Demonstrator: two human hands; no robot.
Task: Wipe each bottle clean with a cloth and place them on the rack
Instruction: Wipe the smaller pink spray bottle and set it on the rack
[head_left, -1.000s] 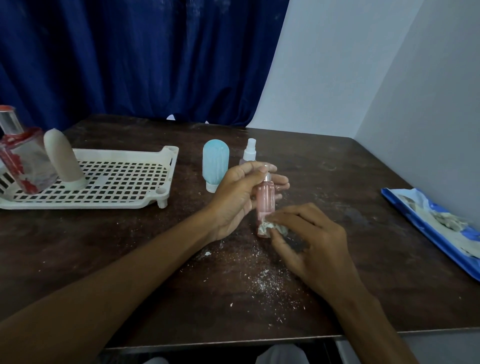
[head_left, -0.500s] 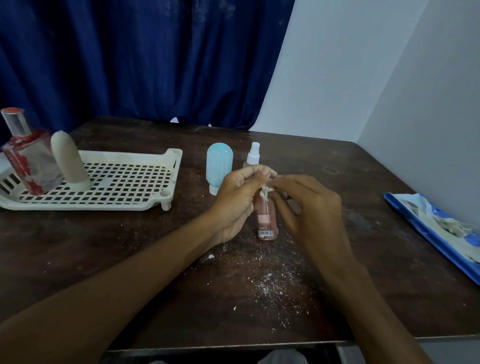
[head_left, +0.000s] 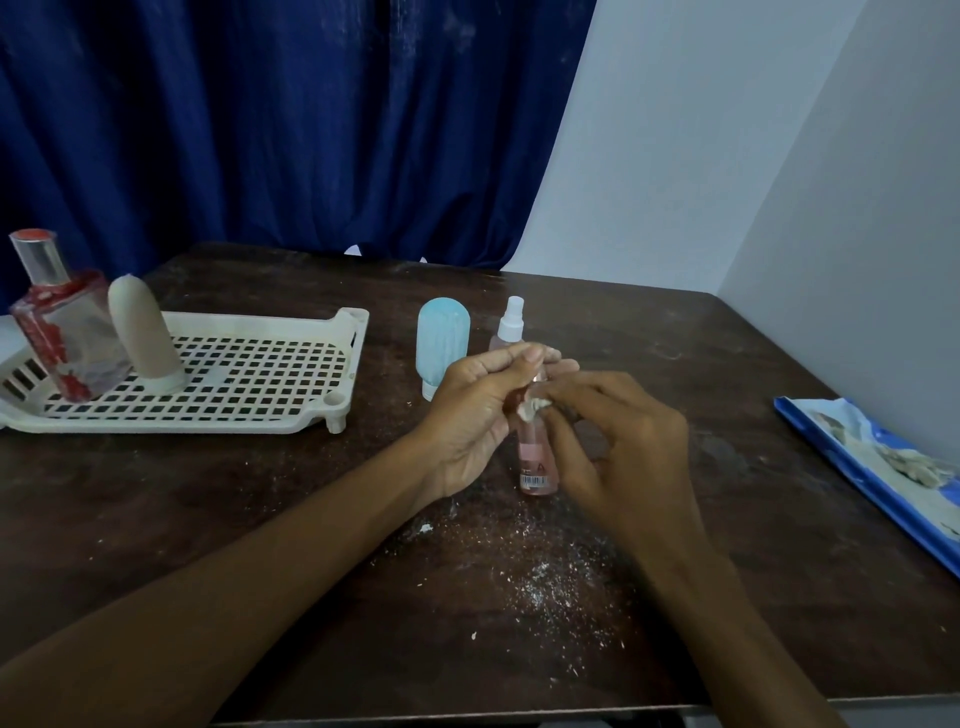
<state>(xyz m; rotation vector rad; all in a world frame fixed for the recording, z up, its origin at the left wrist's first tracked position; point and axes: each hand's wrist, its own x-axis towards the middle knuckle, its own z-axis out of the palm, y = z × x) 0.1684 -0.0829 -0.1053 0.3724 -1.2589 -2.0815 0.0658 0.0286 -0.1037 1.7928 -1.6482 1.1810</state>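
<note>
A small pink bottle (head_left: 535, 457) stands upright on the dark table, its top gripped by my left hand (head_left: 480, 410). My right hand (head_left: 618, 447) pinches a small white cloth (head_left: 531, 408) against the bottle's upper part. Behind them stand a light blue bottle (head_left: 442, 338) and a clear spray bottle with a white cap (head_left: 510, 325). A white slotted rack (head_left: 234, 384) lies at the left, holding a glass perfume bottle with red marks (head_left: 60, 332) and a beige bottle (head_left: 143, 332).
White crumbs are scattered on the table (head_left: 545, 587) in front of my hands. A blue and white packet (head_left: 883, 467) lies at the right edge by the wall. A dark blue curtain hangs behind the table.
My right hand moved the cloth from the bottle's base up to its upper part and holds it there. My left hand kept its grip on the bottle.
</note>
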